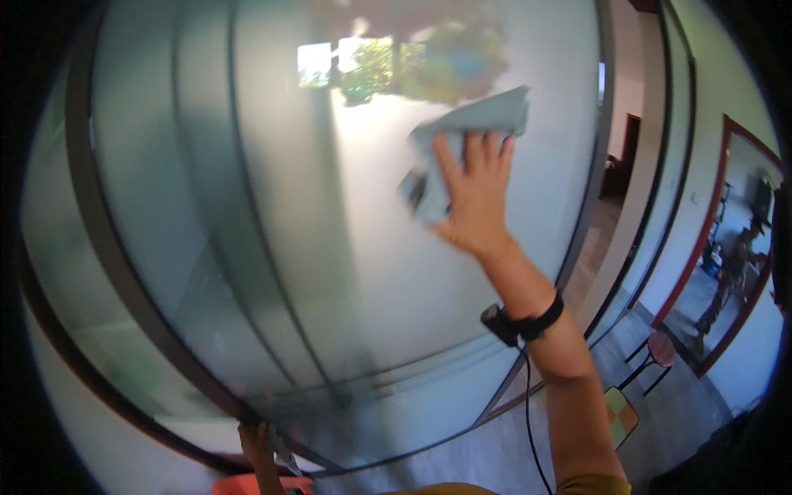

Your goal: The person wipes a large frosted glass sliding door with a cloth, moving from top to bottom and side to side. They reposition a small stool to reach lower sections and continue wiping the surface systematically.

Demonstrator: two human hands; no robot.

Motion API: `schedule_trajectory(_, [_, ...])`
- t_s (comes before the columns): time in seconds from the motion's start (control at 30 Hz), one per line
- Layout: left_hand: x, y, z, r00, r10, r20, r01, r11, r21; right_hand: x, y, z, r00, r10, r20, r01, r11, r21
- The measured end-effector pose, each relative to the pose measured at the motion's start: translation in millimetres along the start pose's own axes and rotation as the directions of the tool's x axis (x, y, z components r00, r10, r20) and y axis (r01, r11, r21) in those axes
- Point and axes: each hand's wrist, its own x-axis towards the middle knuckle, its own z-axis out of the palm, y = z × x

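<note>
My right hand (479,192) presses a folded grey-blue cloth (482,117) against a frosted glass panel (402,291), with the fingers spread over it. A black strap with a small device and a cable is on the right forearm. Low at the left, my left hand (255,440) is at the bottom part of the panel's dark frame (167,334). Something small and light-coloured shows beside its fingers; whether the hand holds it is unclear.
An orange-red plastic item (238,486) is below my left hand. Two stools, one with a red seat (661,349) and one with a checkered seat (620,417), stand on the floor at right. A person (733,266) is seen through the red-framed doorway (711,247).
</note>
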Motion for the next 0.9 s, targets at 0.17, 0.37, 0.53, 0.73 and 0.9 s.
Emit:
schedule_trajectory(0.17, [-5,17,-9,0.999,0.051,0.016,-0.052,0.997,0.050,-109,-140,6,0.736,-0.477,0.481,0.246,0.850,0.466])
schedule_trajectory(0.37, [-6,20,-18,0.987,0.162,0.016,-0.162,0.987,-0.013,-253,-239,24,0.465,-0.783,0.413,0.302,0.579,0.757])
schedule_trajectory(0.53, [-4,25,-26,0.983,0.186,0.002,-0.186,0.981,0.055,-183,-241,43,0.401,-0.791,0.462,0.524,0.611,0.593])
schedule_trajectory(0.73, [-1,15,-22,0.990,0.117,0.078,-0.119,0.993,0.015,47,-234,27,0.956,-0.274,0.103,0.252,0.950,0.186])
schedule_trajectory(0.9, [-4,15,-22,0.988,0.127,0.085,-0.127,0.992,-0.004,110,-270,26,0.978,-0.078,-0.192,0.105,0.985,0.140])
